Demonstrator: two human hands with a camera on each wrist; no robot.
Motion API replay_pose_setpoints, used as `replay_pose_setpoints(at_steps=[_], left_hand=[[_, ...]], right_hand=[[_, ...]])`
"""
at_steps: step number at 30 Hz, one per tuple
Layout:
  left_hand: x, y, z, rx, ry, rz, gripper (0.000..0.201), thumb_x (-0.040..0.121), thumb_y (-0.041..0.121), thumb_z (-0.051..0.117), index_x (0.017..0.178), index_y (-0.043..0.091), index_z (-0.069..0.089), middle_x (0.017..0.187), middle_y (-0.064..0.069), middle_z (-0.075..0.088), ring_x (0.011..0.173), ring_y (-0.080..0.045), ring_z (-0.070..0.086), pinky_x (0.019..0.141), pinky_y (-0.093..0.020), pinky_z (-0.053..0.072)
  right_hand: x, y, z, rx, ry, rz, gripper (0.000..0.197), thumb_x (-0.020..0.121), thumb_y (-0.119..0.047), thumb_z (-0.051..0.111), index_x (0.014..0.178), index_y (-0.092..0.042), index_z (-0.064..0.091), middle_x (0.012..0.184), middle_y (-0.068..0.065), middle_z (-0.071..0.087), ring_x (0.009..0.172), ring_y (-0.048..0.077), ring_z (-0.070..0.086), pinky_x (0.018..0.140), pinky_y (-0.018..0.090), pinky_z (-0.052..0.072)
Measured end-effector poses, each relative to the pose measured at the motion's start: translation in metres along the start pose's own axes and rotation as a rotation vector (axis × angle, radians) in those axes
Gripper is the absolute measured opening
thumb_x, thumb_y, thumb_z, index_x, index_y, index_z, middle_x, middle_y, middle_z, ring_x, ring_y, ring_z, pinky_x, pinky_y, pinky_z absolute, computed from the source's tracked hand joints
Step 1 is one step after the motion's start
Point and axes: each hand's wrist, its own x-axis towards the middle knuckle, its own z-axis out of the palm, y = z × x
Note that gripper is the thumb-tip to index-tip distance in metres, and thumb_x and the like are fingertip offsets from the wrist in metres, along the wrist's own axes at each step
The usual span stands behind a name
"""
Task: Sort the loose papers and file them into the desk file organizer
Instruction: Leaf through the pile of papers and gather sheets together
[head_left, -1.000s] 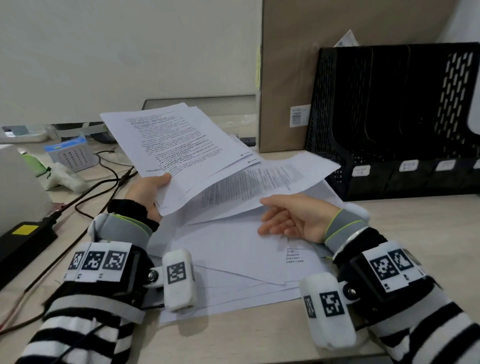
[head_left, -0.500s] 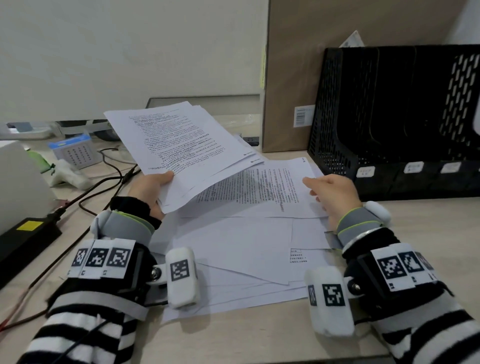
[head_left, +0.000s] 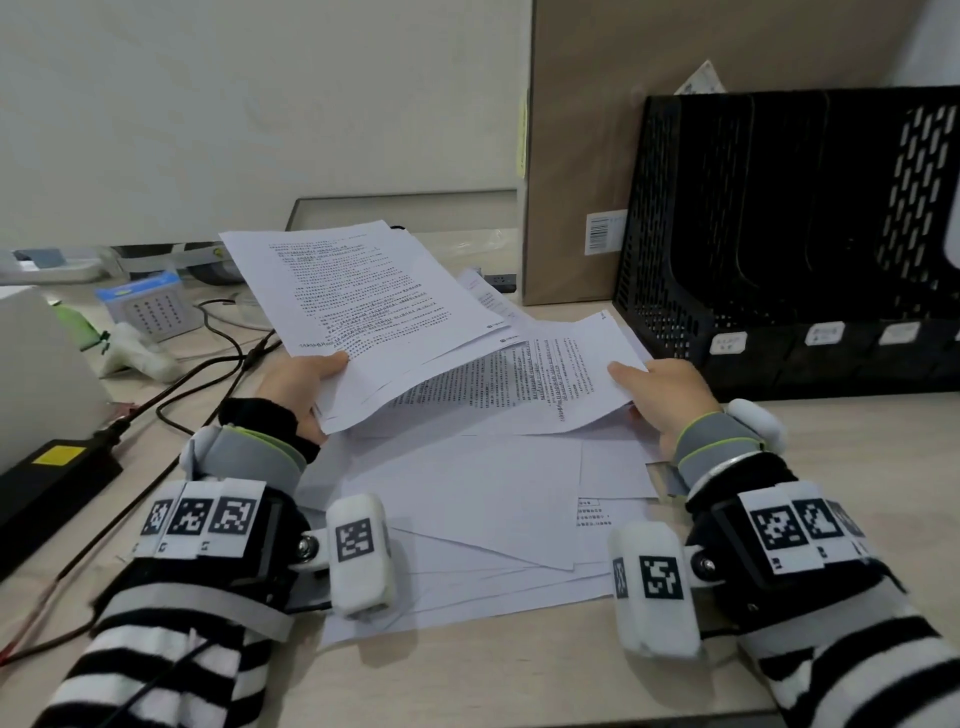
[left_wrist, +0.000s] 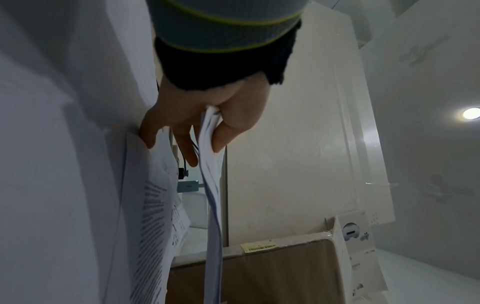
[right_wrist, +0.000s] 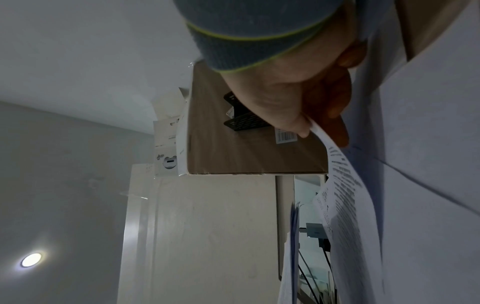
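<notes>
Clearly sorting is only begun: the left hand pinches a gathered sheaf, the right hand pinches one printed sheet. More loose papers cover the worktop, and the file organizer looks unfilled.

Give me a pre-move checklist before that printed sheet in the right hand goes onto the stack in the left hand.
1. Left hand grips the held stack: ok.
2. Right hand pinches the printed sheet at its corner: ok.
3. Sheet lifted clear of the loose papers on the desk: cannot tell; its left part is hidden under the stack.
4. Only one sheet pinched: cannot tell.
5. File organizer slots visibly open: ok.
6. All loose papers collected: not ok.
</notes>
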Motion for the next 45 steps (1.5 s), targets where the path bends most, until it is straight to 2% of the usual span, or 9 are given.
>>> replay_pose_setpoints(at_steps=[8, 14, 16, 22, 29, 33, 37, 42, 45], left_hand=[[0.001, 0.002, -0.002, 0.021, 0.03, 0.003, 0.01, 0.097, 0.008, 0.048, 0.1, 0.014, 0.056, 0.058, 0.002, 0.07, 0.048, -0.014, 0.067, 0.04, -0.028, 0.053], [-0.001, 0.002, -0.003, 0.039, 0.036, 0.047, 0.022, 0.097, 0.006, 0.046, 0.117, 0.011, 0.052, 0.089, -0.004, 0.064, 0.066, -0.018, 0.065, 0.045, -0.026, 0.055], [-0.001, 0.002, -0.004, 0.04, 0.032, 0.052, 0.022, 0.098, 0.006, 0.046, 0.118, 0.011, 0.052, 0.09, -0.004, 0.064, 0.065, -0.018, 0.065, 0.046, -0.025, 0.056], [-0.002, 0.002, -0.003, 0.05, 0.051, 0.065, 0.022, 0.097, 0.005, 0.048, 0.118, 0.011, 0.053, 0.089, -0.004, 0.064, 0.054, -0.014, 0.066, 0.046, -0.025, 0.056], [-0.003, 0.002, -0.002, 0.054, 0.058, 0.059, 0.022, 0.097, 0.005, 0.047, 0.117, 0.011, 0.053, 0.09, -0.003, 0.063, 0.069, -0.017, 0.063, 0.048, -0.025, 0.056], [-0.002, 0.002, -0.002, 0.07, 0.075, 0.056, 0.022, 0.097, 0.006, 0.048, 0.117, 0.012, 0.052, 0.089, -0.003, 0.063, 0.069, -0.019, 0.062, 0.053, -0.03, 0.056], [-0.003, 0.004, -0.002, 0.084, 0.114, 0.062, 0.022, 0.096, 0.006, 0.05, 0.117, 0.01, 0.054, 0.092, -0.005, 0.065, 0.071, -0.02, 0.063, 0.054, -0.029, 0.056], [-0.002, 0.009, -0.01, 0.042, 0.312, 0.118, 0.043, 0.093, 0.015, 0.058, 0.135, 0.011, 0.05, 0.126, -0.007, 0.062, 0.1, -0.026, 0.063, 0.08, -0.034, 0.049], [0.0, 0.011, -0.013, 0.047, 0.4, 0.124, 0.046, 0.095, 0.014, 0.052, 0.14, 0.007, 0.044, 0.14, -0.015, 0.05, 0.123, -0.031, 0.053, 0.091, -0.038, 0.046]], right_hand=[[-0.015, -0.007, 0.001, -0.211, -0.41, 0.137, 0.017, 0.086, -0.022, 0.065, 0.077, -0.01, 0.057, 0.057, 0.006, 0.047, 0.048, 0.017, 0.04, 0.032, 0.012, 0.023], [-0.006, -0.008, 0.0, 0.085, -0.21, 0.195, 0.049, 0.088, -0.066, 0.042, 0.08, -0.02, 0.058, 0.072, -0.001, 0.06, 0.063, 0.02, 0.051, 0.052, 0.023, 0.038], [0.0, -0.007, -0.002, 0.122, -0.116, 0.178, 0.053, 0.093, -0.057, 0.031, 0.091, -0.014, 0.061, 0.09, 0.005, 0.064, 0.079, 0.026, 0.057, 0.067, 0.032, 0.044], [-0.009, -0.007, -0.002, 0.087, -0.154, 0.078, 0.03, 0.089, -0.007, 0.054, 0.061, -0.013, 0.043, 0.062, 0.008, 0.043, 0.052, 0.019, 0.036, 0.046, 0.02, 0.027], [-0.028, -0.016, 0.0, -0.08, -0.446, 0.105, 0.013, 0.089, -0.022, 0.063, 0.079, -0.013, 0.06, 0.053, -0.002, 0.058, 0.038, 0.011, 0.046, 0.032, 0.013, 0.024], [-0.021, -0.014, 0.0, 0.115, -0.353, 0.185, 0.03, 0.096, -0.045, 0.048, 0.088, -0.019, 0.061, 0.074, -0.004, 0.067, 0.066, 0.013, 0.061, 0.053, 0.021, 0.04], [-0.019, -0.013, 0.007, 0.11, -0.335, 0.133, 0.02, 0.097, -0.02, 0.045, 0.095, -0.009, 0.062, 0.086, 0.006, 0.061, 0.07, 0.021, 0.051, 0.05, 0.022, 0.035], [-0.018, -0.014, 0.013, 0.384, -0.189, -0.073, 0.026, 0.092, -0.005, 0.046, 0.082, -0.012, 0.068, 0.098, 0.014, 0.071, 0.085, 0.024, 0.061, 0.08, 0.041, 0.05], [-0.02, -0.022, 0.012, 0.686, -0.046, -0.176, 0.029, 0.096, -0.004, 0.043, 0.087, -0.017, 0.067, 0.089, 0.002, 0.071, 0.084, 0.019, 0.065, 0.085, 0.038, 0.053]])
